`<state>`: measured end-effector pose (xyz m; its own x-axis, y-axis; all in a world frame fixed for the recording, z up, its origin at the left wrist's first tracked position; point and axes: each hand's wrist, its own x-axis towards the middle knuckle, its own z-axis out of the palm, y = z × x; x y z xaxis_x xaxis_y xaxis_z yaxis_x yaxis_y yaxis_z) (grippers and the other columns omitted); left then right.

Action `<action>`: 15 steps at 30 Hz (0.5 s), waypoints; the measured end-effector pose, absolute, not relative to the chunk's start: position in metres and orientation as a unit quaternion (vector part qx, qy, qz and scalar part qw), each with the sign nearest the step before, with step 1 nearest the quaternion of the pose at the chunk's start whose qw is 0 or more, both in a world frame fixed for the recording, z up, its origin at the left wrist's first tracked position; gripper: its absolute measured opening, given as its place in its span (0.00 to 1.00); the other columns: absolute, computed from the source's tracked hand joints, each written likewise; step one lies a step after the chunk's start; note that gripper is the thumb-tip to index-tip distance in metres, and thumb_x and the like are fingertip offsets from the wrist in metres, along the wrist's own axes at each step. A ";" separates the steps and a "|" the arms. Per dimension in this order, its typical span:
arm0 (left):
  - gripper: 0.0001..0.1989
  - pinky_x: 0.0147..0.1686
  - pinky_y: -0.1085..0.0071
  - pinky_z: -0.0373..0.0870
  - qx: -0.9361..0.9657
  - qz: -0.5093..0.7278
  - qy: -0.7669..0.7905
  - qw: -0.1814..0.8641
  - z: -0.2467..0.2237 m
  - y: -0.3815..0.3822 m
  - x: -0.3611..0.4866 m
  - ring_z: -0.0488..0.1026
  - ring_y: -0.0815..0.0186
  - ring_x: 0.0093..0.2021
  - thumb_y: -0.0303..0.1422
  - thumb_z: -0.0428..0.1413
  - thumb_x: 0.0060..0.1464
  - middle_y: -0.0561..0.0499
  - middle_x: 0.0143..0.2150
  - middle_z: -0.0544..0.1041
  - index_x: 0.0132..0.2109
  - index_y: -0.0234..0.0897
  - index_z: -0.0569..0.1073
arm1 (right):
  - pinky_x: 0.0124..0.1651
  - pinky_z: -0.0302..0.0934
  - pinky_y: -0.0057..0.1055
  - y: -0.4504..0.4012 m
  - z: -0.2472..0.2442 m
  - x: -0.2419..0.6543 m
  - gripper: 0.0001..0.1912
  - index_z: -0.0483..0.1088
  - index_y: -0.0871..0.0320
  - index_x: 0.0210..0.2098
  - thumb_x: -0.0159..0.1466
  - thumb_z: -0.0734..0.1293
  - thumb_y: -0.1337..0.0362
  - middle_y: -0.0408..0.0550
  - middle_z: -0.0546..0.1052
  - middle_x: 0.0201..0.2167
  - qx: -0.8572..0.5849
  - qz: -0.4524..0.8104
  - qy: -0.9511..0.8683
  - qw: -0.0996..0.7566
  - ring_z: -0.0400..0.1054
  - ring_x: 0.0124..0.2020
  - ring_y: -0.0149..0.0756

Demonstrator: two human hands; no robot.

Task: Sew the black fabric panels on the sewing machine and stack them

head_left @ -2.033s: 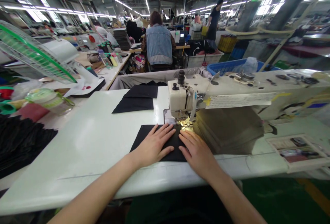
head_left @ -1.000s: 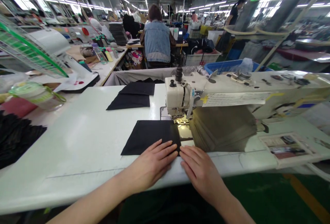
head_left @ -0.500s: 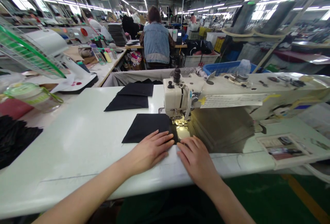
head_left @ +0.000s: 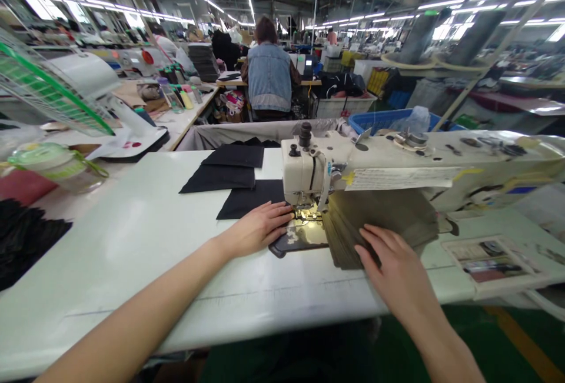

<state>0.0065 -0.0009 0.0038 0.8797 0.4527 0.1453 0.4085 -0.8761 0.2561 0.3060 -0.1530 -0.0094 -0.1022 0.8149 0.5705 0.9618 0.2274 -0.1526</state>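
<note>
A black fabric piece (head_left: pixel 249 199) lies on the white table (head_left: pixel 132 236), its right edge under the needle of the cream sewing machine (head_left: pixel 309 174). My left hand (head_left: pixel 260 227) rests flat on the fabric's near edge, fingers pointing at the lit needle plate (head_left: pixel 304 233). My right hand (head_left: pixel 395 268) lies flat, fingers spread, on a stack of olive-grey fabric pieces (head_left: pixel 384 221) under the machine's arm. Neither hand grips anything.
Two more black pieces (head_left: pixel 225 168) lie farther back on the table. A dark fabric heap (head_left: pixel 22 239) and a lidded jar (head_left: pixel 57 165) sit at the left. A small parts tray (head_left: pixel 489 259) sits at the right. A person in a denim vest (head_left: pixel 268 74) sits ahead, facing away.
The black piece has fed away from me through the machine. My left hand followed it forward. My right hand left the fabric and moved right onto the olive-grey stack.
</note>
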 end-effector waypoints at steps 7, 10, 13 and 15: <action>0.20 0.65 0.53 0.62 0.965 0.109 0.214 0.105 0.011 0.010 0.008 0.68 0.53 0.64 0.36 0.46 0.71 0.39 0.63 0.73 0.64 0.35 0.70 | 0.44 0.68 0.40 -0.146 -0.012 0.336 0.23 0.75 0.55 0.32 0.72 0.59 0.47 0.50 0.77 0.35 -0.630 0.002 -0.709 0.318 0.73 0.39 0.43; 0.20 0.64 0.53 0.63 0.964 0.099 0.224 0.098 0.011 0.010 0.008 0.67 0.53 0.64 0.35 0.46 0.71 0.40 0.63 0.72 0.64 0.35 0.70 | 0.40 0.69 0.37 -0.145 -0.014 0.340 0.21 0.76 0.55 0.35 0.70 0.61 0.46 0.50 0.76 0.37 -0.658 0.055 -0.666 0.348 0.73 0.36 0.40; 0.20 0.64 0.54 0.63 0.966 0.096 0.219 0.096 0.012 0.010 0.008 0.67 0.53 0.64 0.35 0.45 0.71 0.40 0.63 0.72 0.64 0.34 0.70 | 0.38 0.70 0.36 -0.145 -0.015 0.340 0.18 0.76 0.55 0.38 0.69 0.61 0.51 0.50 0.76 0.39 -0.664 0.054 -0.657 0.352 0.73 0.33 0.38; 0.20 0.64 0.55 0.63 0.967 0.099 0.212 0.099 0.011 0.010 0.008 0.67 0.54 0.64 0.35 0.45 0.72 0.40 0.63 0.72 0.63 0.34 0.70 | 0.37 0.69 0.36 -0.144 -0.014 0.337 0.14 0.74 0.55 0.34 0.68 0.60 0.57 0.50 0.75 0.37 -0.660 0.028 -0.675 0.328 0.72 0.31 0.38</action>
<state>0.0076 0.0099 0.0115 0.8903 0.4304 0.1488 0.3913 -0.8901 0.2336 0.3373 -0.1435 -0.0138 0.0873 0.9099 0.4055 0.8725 0.1266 -0.4719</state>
